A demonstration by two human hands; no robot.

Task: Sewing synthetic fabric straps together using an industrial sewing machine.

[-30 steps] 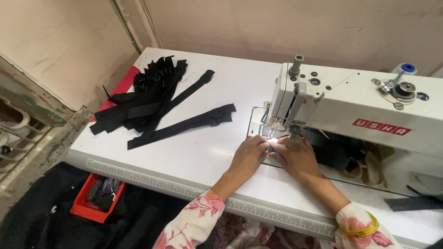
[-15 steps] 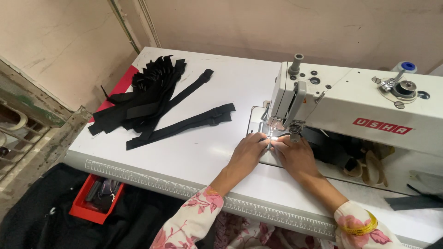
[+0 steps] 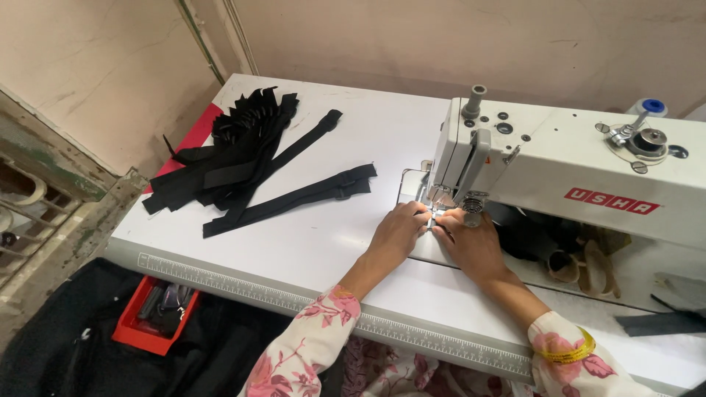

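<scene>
Both hands have crept slightly up-frame toward the needle since the earlier frames; everything else lies as before. Bottom of frame: floral sleeves, a yellow band (image 3: 570,351) on the right wrist, and the table's (image 3: 309,242) near edge carrying a printed ruler strip (image 3: 294,300) along its length. Lower left, below that edge: a red tray (image 3: 132,334) of small dark items, resting on black cloth. Centre: left hand (image 3: 397,234) and right hand (image 3: 474,244), fingertips drawn together and meeting just under the presser foot (image 3: 441,202); whether they pinch anything cannot be told, as glare from the lamp hides the spot. Right half: white sewing machine (image 3: 573,173), its arm bearing a red rectangular label with white lettering in the middle right, a blue-topped spool (image 3: 651,107) at the upper right. Left of the hands, a broad bare stretch of white tabletop offers free room. Beyond it, centre left: a long black strap (image 3: 294,198) lying apart, then a heap of black straps (image 3: 235,147) reaching the table's left edge, over a red sheet (image 3: 198,132). Farthest: plaster wall with a thin pipe, upper left.
</scene>
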